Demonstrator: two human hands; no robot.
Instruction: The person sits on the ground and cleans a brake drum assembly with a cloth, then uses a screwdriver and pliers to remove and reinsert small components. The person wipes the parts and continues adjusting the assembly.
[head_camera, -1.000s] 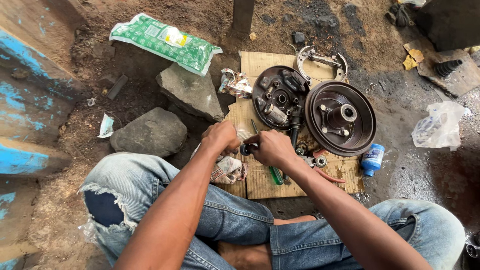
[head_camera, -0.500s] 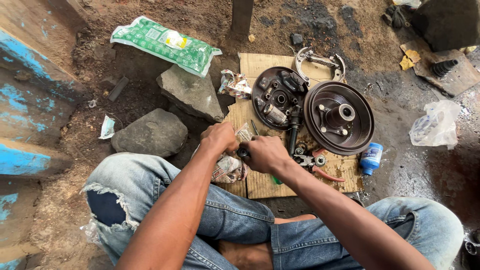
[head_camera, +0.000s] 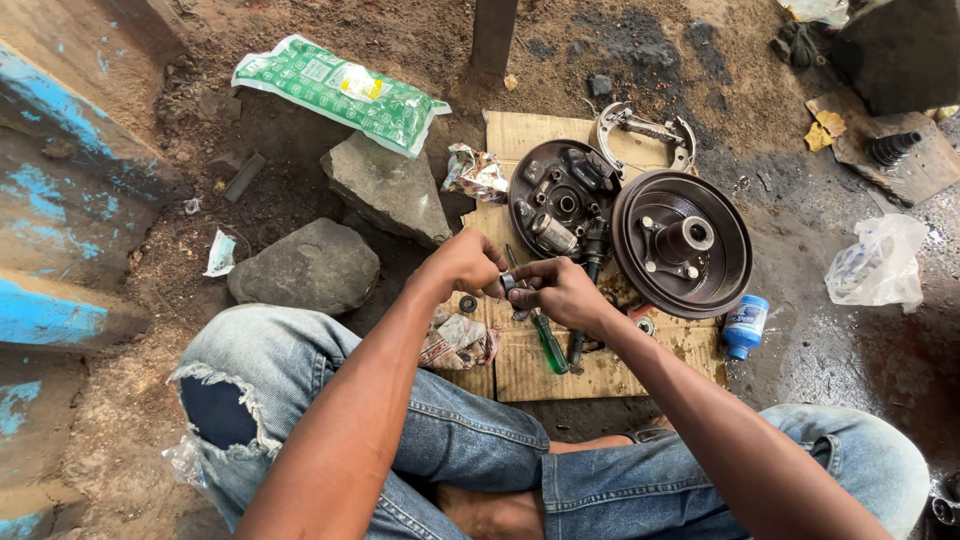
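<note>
Sitting on the ground, the person pinches a small metal ring (head_camera: 508, 282) between the left hand (head_camera: 462, 262) and right hand (head_camera: 560, 290), both closed on it, held above the cardboard (head_camera: 520, 365), near the brake drum (head_camera: 682, 243) and green-handled screwdriver (head_camera: 548, 345)

I see a dull, grimy metal drum (head_camera: 683, 243) and backing plate (head_camera: 562, 200) on matt, stained cardboard (head_camera: 520, 365). The bag (head_camera: 340, 90) is glossy green plastic, the stones (head_camera: 305, 268) rough and grey, my jeans (head_camera: 440, 440) frayed denim.
</note>
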